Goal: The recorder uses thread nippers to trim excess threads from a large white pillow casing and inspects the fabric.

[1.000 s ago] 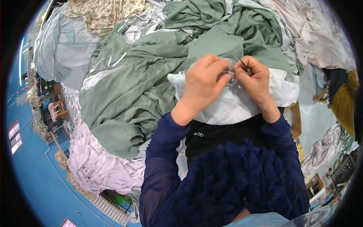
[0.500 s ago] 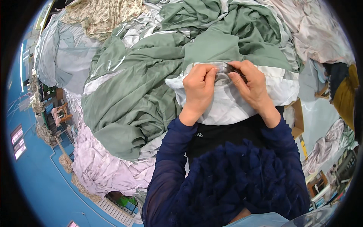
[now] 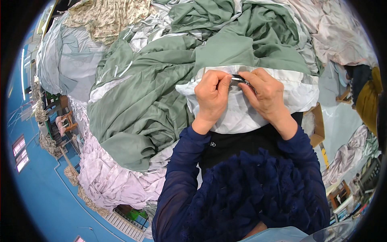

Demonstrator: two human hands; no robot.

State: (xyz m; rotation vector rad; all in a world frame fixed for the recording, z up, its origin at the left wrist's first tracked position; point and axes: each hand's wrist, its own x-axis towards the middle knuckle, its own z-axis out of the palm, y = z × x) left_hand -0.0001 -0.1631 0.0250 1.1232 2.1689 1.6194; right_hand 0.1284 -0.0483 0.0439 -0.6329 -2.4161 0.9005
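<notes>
Both hands are resting side by side on a folded sheet (image 3: pixel 258 109) lying near the person, the left hand (image 3: pixel 211 94) just left of the right hand (image 3: pixel 266 94), a small tool (image 3: pixel 238 79) sitting between their fingertips. A big cloth (image 3: pixel 141 109) is spreading left and far of the sheet. A printed cloth (image 3: pixel 105 18) is lying far left. A crumpled pile (image 3: pixel 109 177) is sitting near left.

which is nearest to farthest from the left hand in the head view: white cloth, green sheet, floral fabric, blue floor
From the left hand:
1. white cloth, under the hand, touching it
2. green sheet, just to its left
3. floral fabric, far upper left
4. blue floor, lower left; too close to call with the floral fabric
</notes>
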